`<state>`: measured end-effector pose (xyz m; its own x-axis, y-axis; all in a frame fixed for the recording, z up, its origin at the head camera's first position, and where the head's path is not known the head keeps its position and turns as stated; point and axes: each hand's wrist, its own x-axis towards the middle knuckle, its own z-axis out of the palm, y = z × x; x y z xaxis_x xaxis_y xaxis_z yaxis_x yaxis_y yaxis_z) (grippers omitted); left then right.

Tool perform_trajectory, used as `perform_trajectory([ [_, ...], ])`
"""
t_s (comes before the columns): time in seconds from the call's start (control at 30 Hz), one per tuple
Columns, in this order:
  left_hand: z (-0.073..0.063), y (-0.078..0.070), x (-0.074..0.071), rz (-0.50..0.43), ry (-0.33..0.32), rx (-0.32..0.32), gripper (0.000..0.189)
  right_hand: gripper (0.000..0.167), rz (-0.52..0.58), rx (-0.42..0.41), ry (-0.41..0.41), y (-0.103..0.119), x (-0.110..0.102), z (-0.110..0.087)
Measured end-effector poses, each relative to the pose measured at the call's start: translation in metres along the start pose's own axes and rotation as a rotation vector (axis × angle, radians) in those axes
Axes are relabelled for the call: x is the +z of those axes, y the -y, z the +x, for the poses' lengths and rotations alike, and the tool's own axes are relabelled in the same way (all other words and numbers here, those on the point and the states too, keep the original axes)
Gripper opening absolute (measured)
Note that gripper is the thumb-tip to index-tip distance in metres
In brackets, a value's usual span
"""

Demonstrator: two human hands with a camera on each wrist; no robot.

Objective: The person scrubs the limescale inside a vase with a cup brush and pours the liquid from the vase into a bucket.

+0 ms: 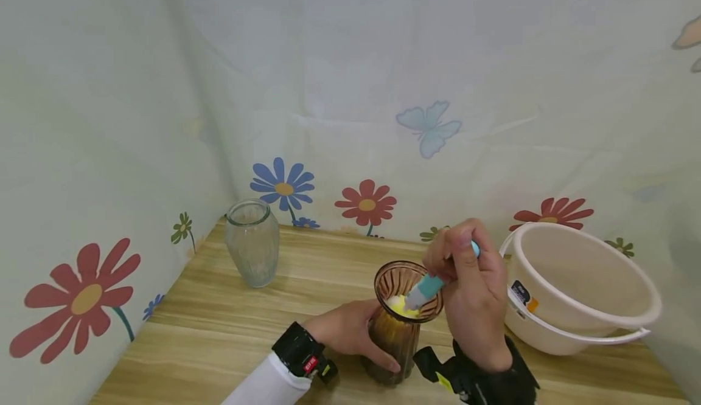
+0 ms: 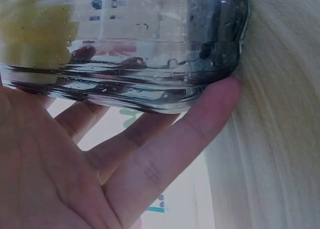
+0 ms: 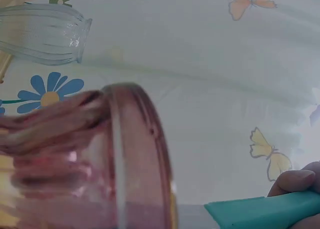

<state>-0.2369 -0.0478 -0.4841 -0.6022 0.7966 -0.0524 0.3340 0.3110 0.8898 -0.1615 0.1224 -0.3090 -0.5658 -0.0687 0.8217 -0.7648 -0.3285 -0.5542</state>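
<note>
A brown-tinted ribbed glass vase [image 1: 402, 341] with a flared mouth stands at the table's front. My left hand [image 1: 350, 329] grips its side, the thumb in front; the left wrist view shows fingers [image 2: 160, 164] along the glass down to its base. From above, my right hand [image 1: 475, 298] holds the teal handle [image 1: 429, 287] of a sponge bottle brush. Its yellow and white head [image 1: 401, 308] is inside the vase mouth, and yellow sponge [image 2: 35, 31] shows through the wet glass. In the right wrist view the vase rim [image 3: 135, 154] is near the teal handle [image 3: 265, 211].
A clear glass vase [image 1: 253, 244] stands upright at the back left of the wood-grain table [image 1: 202, 332]. To the right of my right hand is a cream bucket [image 1: 547, 332] with its handle down. A flower-patterned sheet [image 1: 350, 89] hangs behind and along the left.
</note>
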Motion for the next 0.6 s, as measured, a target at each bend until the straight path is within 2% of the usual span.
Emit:
perform_trajectory([
  [0.17, 0.001, 0.004, -0.002, 0.012, 0.002, 0.001, 0.071, 0.027, -0.066, -0.029, 0.018, 0.001, 0.011, -0.001],
  [0.27, 0.001, 0.003, -0.003, 0.011, -0.001, -0.007, 0.072, 0.027, -0.066, -0.069, 0.020, 0.002, 0.015, 0.000],
  [0.6, 0.002, 0.001, -0.002, -0.008, 0.017, 0.016, 0.074, 0.042, 0.082, -0.152, -0.065, 0.007, 0.023, 0.000],
])
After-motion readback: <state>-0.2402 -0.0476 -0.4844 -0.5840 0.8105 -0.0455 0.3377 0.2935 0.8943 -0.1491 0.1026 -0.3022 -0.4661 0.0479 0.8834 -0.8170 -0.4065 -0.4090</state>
